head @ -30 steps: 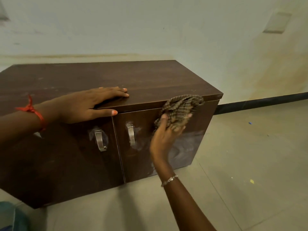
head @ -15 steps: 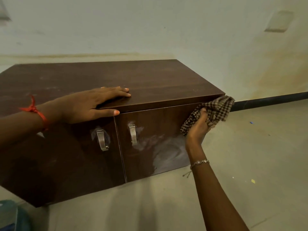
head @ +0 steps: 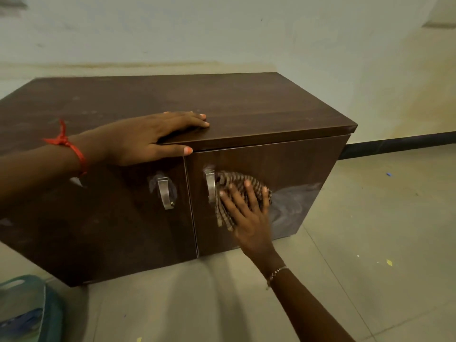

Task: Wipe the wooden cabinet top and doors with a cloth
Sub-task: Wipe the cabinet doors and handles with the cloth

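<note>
Checked cloth (head: 243, 193) pressed on the right door (head: 283, 169).
Right hand (head: 249, 215) flat, fingers spread, pinning it, seemingly touching the handle (head: 210, 185); left hand (head: 150, 139) lies open-palmed on the cabinet top (head: 259, 104).

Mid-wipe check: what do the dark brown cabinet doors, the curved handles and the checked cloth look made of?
Dark brown cabinet doors: likely glossy wood-grain laminate; smears shine on them. Curved handles: brushed silvery metal. Checked cloth: soft woven fabric, bunching under the right hand.

Teal plastic basket (head: 27, 307), tiled floor (head: 370, 243)
</note>
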